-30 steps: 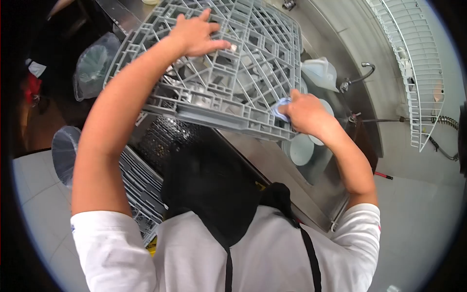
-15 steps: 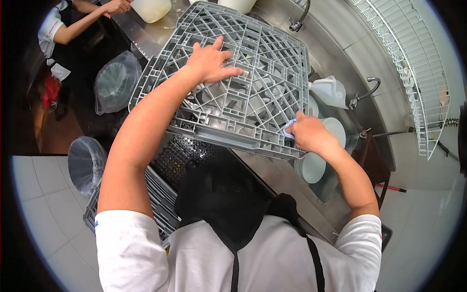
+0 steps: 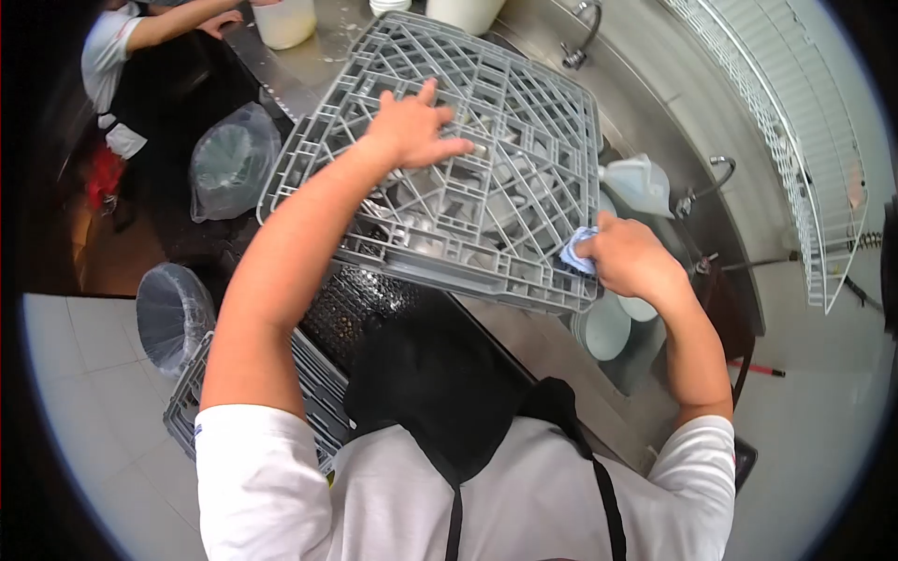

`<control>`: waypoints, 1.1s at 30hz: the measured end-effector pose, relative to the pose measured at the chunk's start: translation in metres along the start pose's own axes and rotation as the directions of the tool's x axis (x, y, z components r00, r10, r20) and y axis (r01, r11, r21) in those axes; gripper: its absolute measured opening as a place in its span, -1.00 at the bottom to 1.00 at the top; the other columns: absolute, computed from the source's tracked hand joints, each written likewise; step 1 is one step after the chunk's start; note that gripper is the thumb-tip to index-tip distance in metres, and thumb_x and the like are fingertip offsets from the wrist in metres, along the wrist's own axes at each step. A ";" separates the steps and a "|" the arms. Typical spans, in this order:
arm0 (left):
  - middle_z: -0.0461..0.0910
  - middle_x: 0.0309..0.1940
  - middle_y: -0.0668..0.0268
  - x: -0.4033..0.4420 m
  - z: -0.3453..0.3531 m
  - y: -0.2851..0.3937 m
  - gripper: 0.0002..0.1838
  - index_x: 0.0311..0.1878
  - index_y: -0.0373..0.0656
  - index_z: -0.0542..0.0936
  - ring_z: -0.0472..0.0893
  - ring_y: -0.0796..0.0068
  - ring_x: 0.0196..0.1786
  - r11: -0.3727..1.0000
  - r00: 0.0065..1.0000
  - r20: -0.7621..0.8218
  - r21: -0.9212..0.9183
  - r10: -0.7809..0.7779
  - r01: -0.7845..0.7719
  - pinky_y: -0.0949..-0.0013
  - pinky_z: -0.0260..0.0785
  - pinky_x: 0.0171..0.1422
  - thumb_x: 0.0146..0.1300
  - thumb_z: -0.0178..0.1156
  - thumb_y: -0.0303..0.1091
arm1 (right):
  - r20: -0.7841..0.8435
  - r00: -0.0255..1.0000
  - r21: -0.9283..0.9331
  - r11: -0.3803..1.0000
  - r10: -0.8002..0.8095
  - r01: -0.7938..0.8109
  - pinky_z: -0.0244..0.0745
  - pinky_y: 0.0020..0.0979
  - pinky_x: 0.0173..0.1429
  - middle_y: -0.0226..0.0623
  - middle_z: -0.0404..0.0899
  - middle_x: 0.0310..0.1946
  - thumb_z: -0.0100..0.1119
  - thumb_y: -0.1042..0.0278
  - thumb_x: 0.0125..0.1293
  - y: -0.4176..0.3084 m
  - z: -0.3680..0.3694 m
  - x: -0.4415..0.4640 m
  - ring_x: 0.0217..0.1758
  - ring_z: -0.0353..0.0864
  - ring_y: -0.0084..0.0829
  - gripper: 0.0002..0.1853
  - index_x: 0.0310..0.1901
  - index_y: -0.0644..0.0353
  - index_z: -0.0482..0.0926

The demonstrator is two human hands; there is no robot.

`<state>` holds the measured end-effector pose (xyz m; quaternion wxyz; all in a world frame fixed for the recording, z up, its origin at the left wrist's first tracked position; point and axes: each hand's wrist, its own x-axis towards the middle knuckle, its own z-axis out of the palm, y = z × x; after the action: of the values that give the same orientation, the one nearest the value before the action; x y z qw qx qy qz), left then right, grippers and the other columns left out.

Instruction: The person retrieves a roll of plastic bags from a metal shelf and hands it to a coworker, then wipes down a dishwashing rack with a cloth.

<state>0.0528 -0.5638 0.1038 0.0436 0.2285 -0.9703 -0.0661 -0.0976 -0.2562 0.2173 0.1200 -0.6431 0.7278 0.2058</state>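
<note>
A large grey plastic lattice crate (image 3: 505,103) stands tilted in front of me. My left hand (image 3: 412,129) lies on its lattice with fingers spread. At the crate's lower right corner, my right hand (image 3: 636,260) grips a small blue-white cloth (image 3: 580,251) pressed against the rim. Pale items show through the lattice, too broken up by the bars to name. White plates (image 3: 603,327) are in the sink below my right hand.
A co-worker (image 3: 108,51) stands at the upper left by a tub (image 3: 285,23). Bagged bins (image 3: 234,164) (image 3: 173,313) are at left, and folded grey crates (image 3: 318,393) lie below. Right are a white jug (image 3: 641,182), a faucet (image 3: 720,168) and a wire shelf (image 3: 795,140).
The view has shifted, bringing the co-worker and tub into sight. My left hand stays spread on the crate. My right hand with the cloth remains near the crate's lower right corner.
</note>
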 end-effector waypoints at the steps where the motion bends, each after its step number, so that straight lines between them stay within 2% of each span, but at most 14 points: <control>1: 0.17 0.56 -0.18 -0.001 -0.005 0.001 -0.11 0.34 0.08 0.60 0.54 -0.01 0.37 1.000 1.000 0.029 -0.003 0.005 -0.005 -0.26 0.11 0.47 0.22 -0.01 0.59 | -0.043 0.999 0.033 0.999 -0.020 0.021 0.59 -0.08 -0.03 -0.06 0.55 -0.18 0.26 0.50 0.12 0.000 -0.007 0.002 -0.13 0.67 -0.01 -0.67 -0.09 -0.11 0.77; 6: 0.18 0.56 -0.17 -0.002 -0.003 0.001 -0.11 0.33 0.09 0.61 0.54 -0.01 0.35 0.999 1.000 0.007 -0.034 0.000 0.000 -0.23 0.11 0.47 0.20 0.00 0.59 | -0.160 0.978 0.226 0.959 -0.136 0.170 0.51 -0.05 -0.02 -0.02 0.49 -0.21 0.14 0.58 0.14 -0.014 0.000 0.024 -0.11 0.60 0.05 -0.70 -0.13 0.00 0.70; 7: 0.18 0.56 -0.18 -0.002 -0.003 0.001 -0.11 0.33 0.09 0.61 0.54 -0.01 0.35 0.999 1.000 0.000 -0.039 -0.003 0.003 -0.23 0.11 0.46 0.20 0.00 0.59 | -0.195 0.966 0.259 0.941 -0.170 0.218 0.51 -0.06 -0.02 -0.03 0.49 -0.20 0.16 0.59 0.13 -0.016 0.013 0.034 -0.10 0.60 0.04 -0.66 -0.09 -0.02 0.70; 10: 0.18 0.56 -0.18 -0.003 -0.004 0.001 -0.11 0.33 0.10 0.61 0.54 -0.01 0.35 0.998 1.000 0.027 -0.057 -0.003 0.004 -0.22 0.10 0.46 0.20 0.01 0.59 | -0.162 0.975 0.184 0.967 -0.149 0.178 0.52 -0.06 -0.01 -0.04 0.50 -0.19 0.19 0.59 0.12 -0.021 0.020 0.048 -0.09 0.60 0.04 -0.62 -0.05 -0.04 0.71; 11: 0.16 0.57 -0.15 -0.003 -0.003 0.001 -0.15 0.24 0.08 0.65 0.58 0.08 0.30 1.000 1.000 0.003 -0.016 -0.006 0.006 -0.17 0.19 0.36 0.22 0.00 0.58 | -0.114 0.987 0.109 0.986 -0.116 0.128 0.56 -0.05 0.02 0.01 0.53 -0.13 0.21 0.54 0.15 -0.022 0.015 0.048 -0.09 0.65 0.06 -0.63 -0.05 -0.12 0.75; 15: 0.18 0.56 -0.16 -0.003 0.000 0.000 -0.15 0.21 0.06 0.67 0.59 0.05 0.30 1.000 1.000 -0.027 -0.017 0.000 0.000 -0.19 0.17 0.36 0.20 0.00 0.59 | -0.065 0.980 0.102 0.976 -0.186 0.192 0.59 -0.05 0.03 0.02 0.54 -0.08 0.19 0.52 0.19 -0.021 -0.009 0.045 -0.11 0.68 0.08 -0.62 -0.01 -0.14 0.75; 18: 0.18 0.56 -0.17 -0.004 -0.001 0.001 -0.15 0.20 0.05 0.67 0.58 0.03 0.31 1.000 1.000 -0.025 -0.020 0.001 -0.002 -0.21 0.16 0.37 0.19 0.01 0.59 | -0.027 0.992 0.102 0.987 -0.120 0.122 0.62 -0.07 0.07 0.05 0.54 -0.03 0.19 0.50 0.21 -0.029 0.022 0.065 -0.08 0.70 0.08 -0.62 0.03 -0.14 0.74; 19: 0.17 0.56 -0.18 -0.004 -0.003 0.001 -0.15 0.19 0.04 0.67 0.57 0.02 0.31 1.000 1.000 -0.010 -0.032 -0.001 0.001 -0.22 0.14 0.39 0.19 0.02 0.58 | -0.010 0.993 0.107 0.987 -0.120 0.121 0.62 -0.08 0.12 0.08 0.54 0.01 0.18 0.48 0.22 -0.028 0.021 0.070 -0.02 0.70 0.08 -0.60 0.07 -0.14 0.73; 22: 0.17 0.55 -0.19 -0.005 -0.005 0.000 -0.15 0.19 0.03 0.68 0.55 0.00 0.33 0.998 1.000 0.000 -0.064 0.009 -0.009 -0.22 0.11 0.41 0.20 0.02 0.58 | 0.054 0.995 0.066 0.994 -0.090 0.086 0.61 -0.06 0.12 0.07 0.54 0.01 0.19 0.47 0.23 -0.034 0.007 0.067 0.00 0.69 0.06 -0.60 0.08 -0.14 0.73; 26: 0.18 0.55 -0.19 -0.006 -0.007 0.000 -0.15 0.20 0.03 0.67 0.54 0.00 0.34 0.997 1.000 0.015 -0.075 0.004 -0.003 -0.20 0.11 0.42 0.21 0.03 0.57 | 0.028 0.998 0.050 0.997 -0.056 0.055 0.59 -0.05 0.12 0.03 0.57 -0.05 0.21 0.45 0.22 -0.038 0.001 0.056 0.00 0.69 0.04 -0.60 0.07 -0.15 0.73; 27: 0.18 0.55 -0.19 -0.006 -0.006 0.000 -0.15 0.21 0.03 0.67 0.54 0.01 0.34 0.997 1.000 0.011 -0.078 0.003 -0.002 -0.20 0.11 0.42 0.21 0.03 0.57 | -0.043 0.997 0.087 0.993 -0.070 0.074 0.60 -0.04 0.03 0.06 0.54 -0.12 0.19 0.51 0.17 -0.034 0.012 0.057 -0.12 0.69 0.08 -0.63 -0.01 -0.11 0.74; 30: 0.18 0.56 -0.17 -0.005 -0.006 0.000 -0.15 0.28 0.08 0.64 0.56 0.03 0.32 0.998 0.999 0.033 -0.064 0.005 -0.003 -0.19 0.11 0.42 0.25 -0.03 0.57 | -0.117 0.992 0.172 0.983 -0.043 0.063 0.59 -0.03 0.03 0.08 0.52 -0.15 0.18 0.52 0.16 -0.035 0.030 0.066 -0.12 0.68 0.09 -0.67 -0.08 -0.06 0.75; 32: 0.18 0.56 -0.17 -0.005 -0.006 0.001 -0.15 0.28 0.08 0.64 0.57 0.03 0.30 0.999 0.999 0.032 -0.044 0.004 -0.003 -0.18 0.12 0.41 0.25 -0.04 0.57 | -0.090 0.996 0.173 0.985 -0.006 0.022 0.60 -0.06 0.08 0.06 0.54 -0.11 0.21 0.52 0.16 -0.041 0.027 0.066 -0.06 0.68 0.07 -0.64 -0.03 -0.07 0.77; 33: 0.20 0.53 -0.21 -0.006 -0.005 0.001 -0.14 0.20 0.00 0.68 0.56 0.01 0.30 0.998 1.000 -0.001 -0.066 0.003 -0.004 -0.14 0.14 0.38 0.21 0.02 0.57 | -0.079 0.997 0.176 0.984 0.015 -0.001 0.60 -0.07 0.10 0.05 0.55 -0.09 0.22 0.52 0.17 -0.043 0.025 0.065 -0.03 0.68 0.05 -0.63 -0.01 -0.07 0.77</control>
<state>0.0584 -0.5602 0.1085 0.0516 0.2253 -0.9680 -0.0979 -0.0668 -0.3062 0.1605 0.1461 -0.6347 0.7500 0.1155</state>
